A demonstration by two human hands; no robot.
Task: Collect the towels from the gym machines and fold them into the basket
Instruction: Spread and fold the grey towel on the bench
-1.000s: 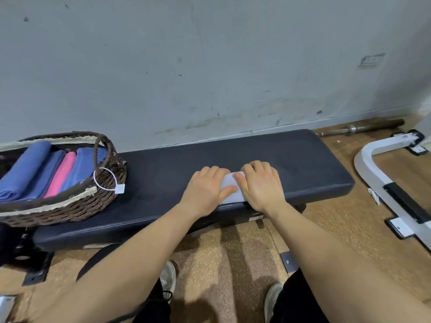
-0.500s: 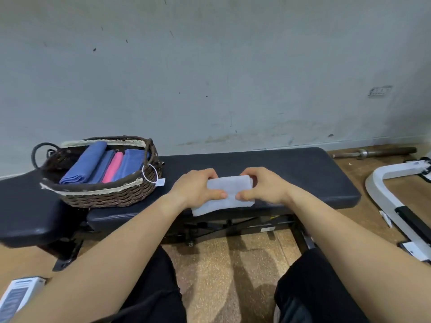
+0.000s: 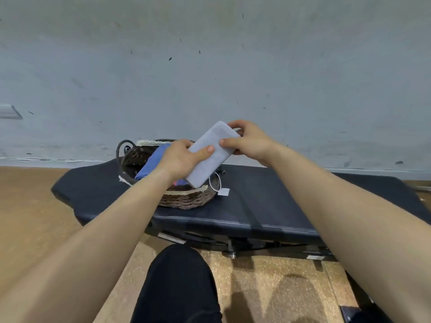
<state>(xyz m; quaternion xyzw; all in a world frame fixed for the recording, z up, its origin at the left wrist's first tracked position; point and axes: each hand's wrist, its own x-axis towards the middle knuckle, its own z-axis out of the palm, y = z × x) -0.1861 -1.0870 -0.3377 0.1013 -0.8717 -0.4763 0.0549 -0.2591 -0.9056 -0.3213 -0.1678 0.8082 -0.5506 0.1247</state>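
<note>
We hold the white towel [image 3: 211, 155] aloft, the left hand [image 3: 179, 157] pinching its low end and the right hand [image 3: 249, 142] its high end. The long axis slants down-left, over the basket [image 3: 186, 201]. The left hand is nearer. The basket, on the bench [image 3: 268, 206], holds a blue towel [image 3: 151, 164].

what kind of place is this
Probably a gym or workout room: a black padded exercise bench on a metal frame, a wicker basket of folded towels resting on it, and a folded white towel held near the basket.
</note>
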